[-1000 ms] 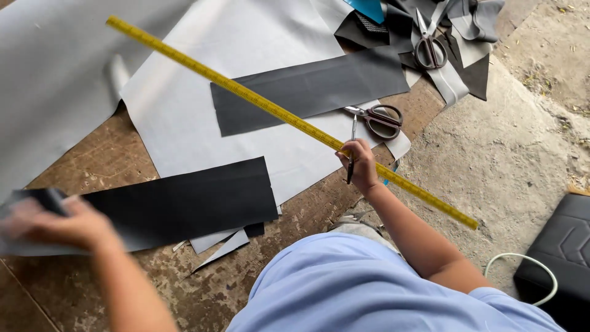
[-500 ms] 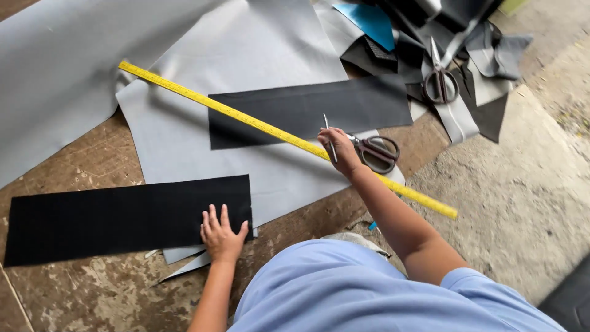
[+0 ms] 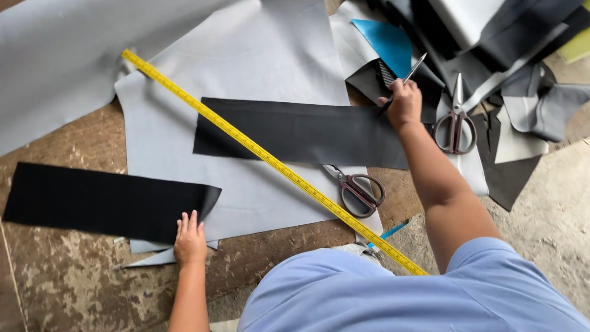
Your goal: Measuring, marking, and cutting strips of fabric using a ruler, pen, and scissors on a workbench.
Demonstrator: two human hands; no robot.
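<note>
at the black strip's right end, a thin metal tool [image 3: 410,72] is clenched in the right hand [image 3: 404,102]; left hand [image 3: 189,241] is laid flat, grip released, on the near black strip [image 3: 104,200].

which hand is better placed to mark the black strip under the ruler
Right. The right hand already holds a thin metal marker at the far end of that black strip. The left hand lies flat on the other black strip, away from the ruler.
</note>
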